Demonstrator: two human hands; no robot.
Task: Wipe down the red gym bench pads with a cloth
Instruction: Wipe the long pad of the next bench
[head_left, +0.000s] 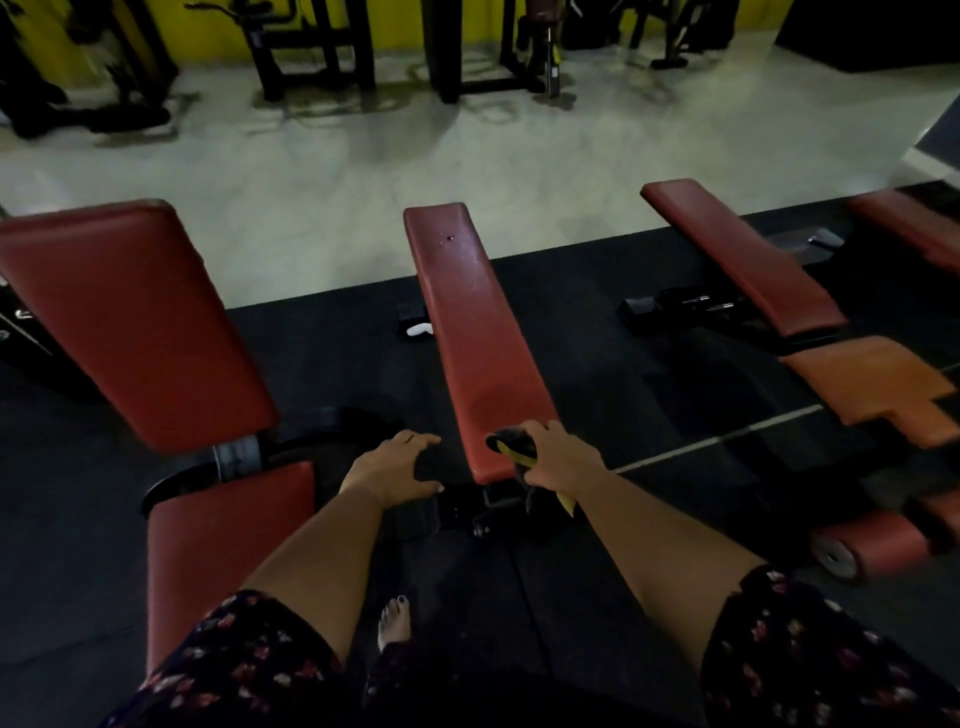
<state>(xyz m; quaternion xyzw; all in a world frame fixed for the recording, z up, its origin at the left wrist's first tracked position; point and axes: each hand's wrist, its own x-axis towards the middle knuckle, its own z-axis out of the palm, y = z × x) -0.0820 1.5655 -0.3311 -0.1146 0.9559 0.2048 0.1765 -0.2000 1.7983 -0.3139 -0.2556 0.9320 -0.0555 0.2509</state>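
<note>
1. Red bench pad (478, 332), the middle one of the row, runs long and narrow straight away from me; its near end lies just under my hands; small dark specks mark its far end.
2. The cloth (511, 448), dark with a yellow edge, sits bunched on the near right corner of that pad; my right hand (558, 460) has its fingers curled tight round it, so it should not slip when I push.
3. I judge that starting at the near end lets one long stroke carry the dirt away from me; most of the surface looks yet to be wiped.
4. My left hand (395, 465) is just beside the pad's left edge, over the dark frame, fingers spread and loosely bent, holding nothing; whether it touches the frame I cannot tell; I take it to be there for balance as I lean.
5. To my left stands a bench with a raised backrest (135, 322) and a low seat (223, 535); to my right lie another long pad (743, 260) and an orange seat pad (878, 384); these await their turn, I reckon.
6. A black mat (332, 364) lies under all the benches.
</note>
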